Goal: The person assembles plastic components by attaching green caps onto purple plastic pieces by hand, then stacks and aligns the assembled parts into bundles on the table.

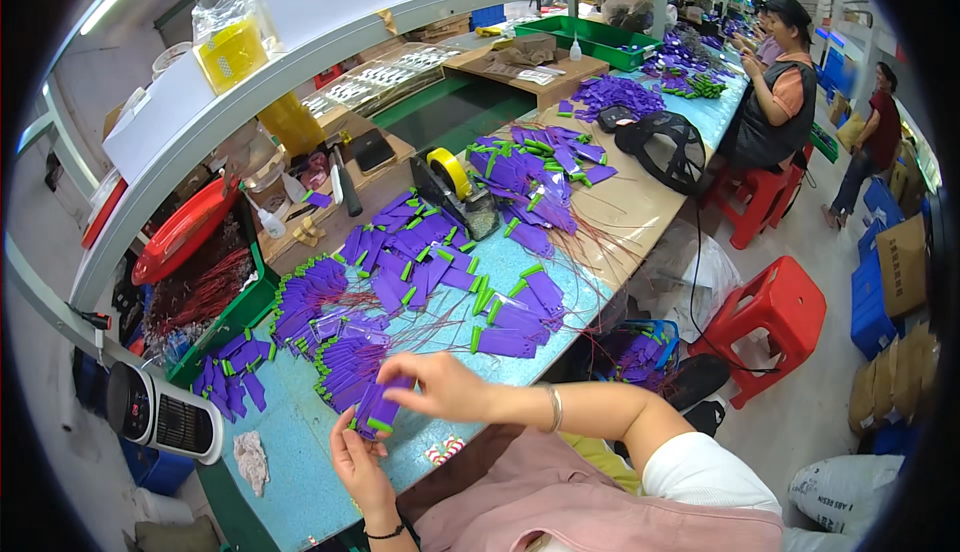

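Near the table's front edge, my left hand point(359, 464) has its fingers closed round the lower end of flat purple pieces with bright green ends point(370, 426). My right hand point(443, 388) reaches over from the right, thumb and fingers closed on a purple piece point(391, 408) just above them. How many pieces lie between the hands cannot be made out. Just beyond the hands, a fanned row of the same purple pieces point(343, 374) lies on the light blue mat point(440, 372), with thin red wires trailing to the right.
More purple pieces lie in heaps point(410, 257). A tape dispenser point(452, 187) with yellow tape stands mid-table, a black mesh fan point(672, 150) farther off. At left are a small white heater point(165, 414) and a crumpled cloth point(251, 462). Red stools point(775, 327) and co-workers point(775, 87) are at right.
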The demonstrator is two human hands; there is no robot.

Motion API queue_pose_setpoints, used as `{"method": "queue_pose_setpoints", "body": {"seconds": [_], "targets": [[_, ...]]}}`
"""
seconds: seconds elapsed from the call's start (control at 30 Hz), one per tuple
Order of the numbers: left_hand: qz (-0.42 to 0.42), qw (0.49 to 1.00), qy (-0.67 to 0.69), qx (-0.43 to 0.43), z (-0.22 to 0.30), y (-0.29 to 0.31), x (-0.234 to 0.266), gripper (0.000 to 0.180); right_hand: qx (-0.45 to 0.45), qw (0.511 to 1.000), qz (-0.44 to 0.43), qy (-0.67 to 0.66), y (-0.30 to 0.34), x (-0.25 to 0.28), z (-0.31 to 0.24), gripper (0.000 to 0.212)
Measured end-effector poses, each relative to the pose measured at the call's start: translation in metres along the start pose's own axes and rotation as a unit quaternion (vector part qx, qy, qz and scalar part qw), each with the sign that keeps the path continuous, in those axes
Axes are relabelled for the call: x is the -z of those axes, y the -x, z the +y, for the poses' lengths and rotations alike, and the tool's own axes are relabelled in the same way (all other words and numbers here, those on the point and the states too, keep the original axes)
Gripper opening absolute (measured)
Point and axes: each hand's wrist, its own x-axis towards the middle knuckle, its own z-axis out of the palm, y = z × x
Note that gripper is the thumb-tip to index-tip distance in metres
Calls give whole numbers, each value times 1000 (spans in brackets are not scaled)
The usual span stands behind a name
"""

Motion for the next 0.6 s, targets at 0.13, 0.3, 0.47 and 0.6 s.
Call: {"method": "queue_pose_setpoints", "body": {"seconds": [0.13, 0.3, 0.47, 0.6], "targets": [[4, 997, -72, -32, 3, 3, -13, 26, 2, 997, 72, 4, 12, -19, 2, 22], [11, 998, -63, -22, -2, 5, -8, 30, 40, 996, 83, 21, 17, -28, 3, 23], [21, 996, -83, -28, 2, 11, -14, 35, 57, 991, 79, 93, 22, -31, 4, 24], [55, 992, -106, -38, -9, 5, 1, 38, -56, 978, 72, 190, 20, -19, -3, 31]]}}
